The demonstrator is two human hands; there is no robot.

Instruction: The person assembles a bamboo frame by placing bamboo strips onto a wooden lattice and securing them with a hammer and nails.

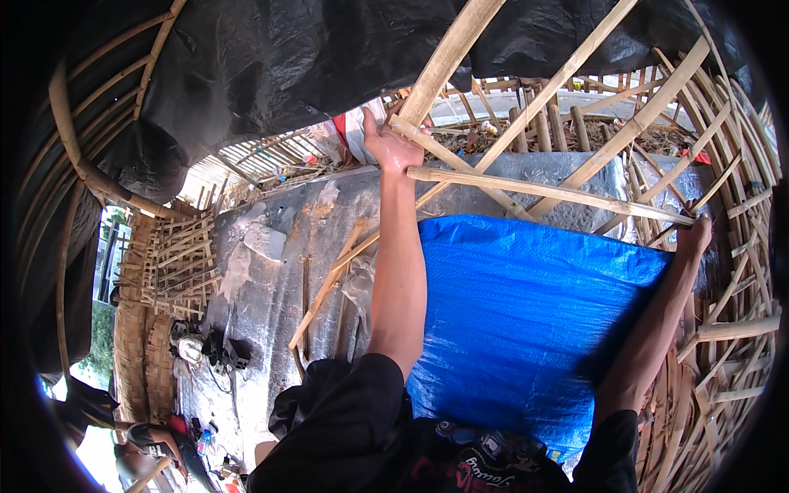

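Note:
Raised in front of me, my left hand (394, 149) is at the lower end of a wide bamboo slat (450, 62). Its thumb points up, and its other fingers are partly hidden behind the slat. A thinner bamboo strip (464, 160) crosses beside that palm. Out to the right, my right hand (695, 235) is closed around the far end of a long bamboo strip (551, 187). That strip runs almost level from near my left wrist. More slats (620, 148) cross behind it in a lattice. Below lies a blue woven tarp (501, 320).
Black plastic sheeting (271, 62) hangs overhead. Stacked bamboo strips (740, 246) line the right side. Grey sheeting (288, 222) covers the ground, with a loose bamboo strip (333, 283) on it. A woven bamboo bundle (177, 275) stands left. Another person (156, 444) is at lower left.

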